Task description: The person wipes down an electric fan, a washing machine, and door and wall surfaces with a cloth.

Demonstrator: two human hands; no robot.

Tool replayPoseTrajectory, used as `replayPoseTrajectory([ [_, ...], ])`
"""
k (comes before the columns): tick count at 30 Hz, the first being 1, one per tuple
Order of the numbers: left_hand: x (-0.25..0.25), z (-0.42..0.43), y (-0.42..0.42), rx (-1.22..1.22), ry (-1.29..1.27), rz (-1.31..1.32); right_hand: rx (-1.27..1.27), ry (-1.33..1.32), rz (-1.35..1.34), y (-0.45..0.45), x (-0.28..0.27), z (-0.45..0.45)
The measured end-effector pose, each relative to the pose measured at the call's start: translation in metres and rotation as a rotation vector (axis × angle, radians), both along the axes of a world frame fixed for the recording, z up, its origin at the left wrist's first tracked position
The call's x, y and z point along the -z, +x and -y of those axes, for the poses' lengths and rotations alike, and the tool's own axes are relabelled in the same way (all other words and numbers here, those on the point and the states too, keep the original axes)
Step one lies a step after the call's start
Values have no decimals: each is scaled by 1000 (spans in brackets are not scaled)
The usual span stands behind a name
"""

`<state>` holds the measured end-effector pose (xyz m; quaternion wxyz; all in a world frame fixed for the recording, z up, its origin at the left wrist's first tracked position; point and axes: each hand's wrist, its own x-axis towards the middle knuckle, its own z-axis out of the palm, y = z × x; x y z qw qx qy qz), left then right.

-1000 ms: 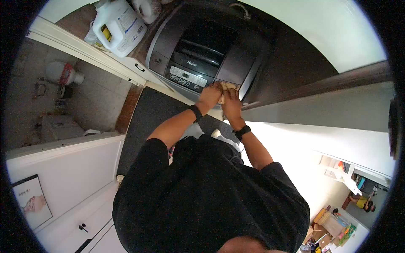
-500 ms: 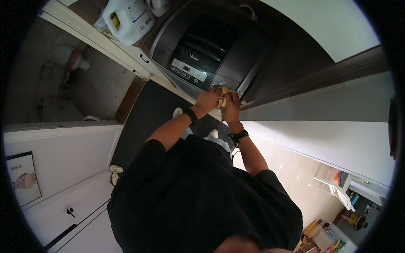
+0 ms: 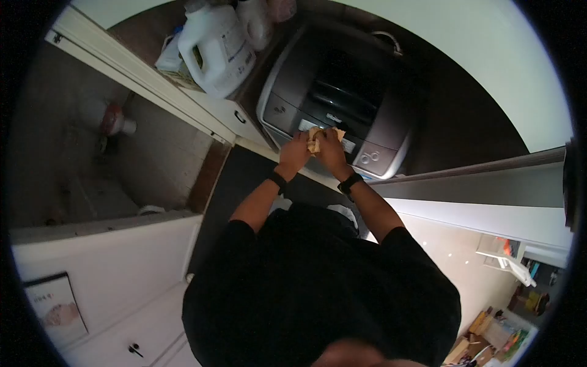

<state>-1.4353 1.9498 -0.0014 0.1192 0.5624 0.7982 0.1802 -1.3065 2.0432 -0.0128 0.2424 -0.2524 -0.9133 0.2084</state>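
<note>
A crumpled tan cloth [image 3: 314, 140] is bunched between my two hands, over the front control panel of a dark grey top-load washing machine [image 3: 386, 156]. My left hand [image 3: 295, 153] has its fingers closed on the cloth's left side. On the other side, my right hand [image 3: 331, 151] grips it too, with a loose corner sticking out past the knuckles. The hands and cloth cover much of the panel's buttons. Whether the cloth touches the panel I cannot tell.
Left of the machine, a white jug [image 3: 217, 58] and other bottles stand on a counter above a white cabinet [image 3: 227, 111]. A dark mat [image 3: 214, 202] lies on the floor. An open doorway is at left, and a grey wall edge [image 3: 477, 181] runs along the right.
My hands and the cloth have moved left along the machine's front, from the round knobs at its right corner to the control panel. The view has shifted too.
</note>
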Motion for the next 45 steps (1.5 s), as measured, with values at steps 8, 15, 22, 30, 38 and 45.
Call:
replayPoseTrajectory([
  [8,17,33,-113,-87,-14,-65,-13,-24,44,-118,-3,37],
  [15,6,24,-80,4,140,11,65,-61,88,-86,1,24],
  [22,-1,-46,37,144,284,10,280,6,-78,30,30,-28],
  [30,20,-55,131,146,427,176,457,85,-86,112,-4,-17],
  [38,82,-27,124,192,650,171,540,388,-359,111,76,4],
  [45,152,4,110,336,862,358,554,344,-525,114,188,35],
])
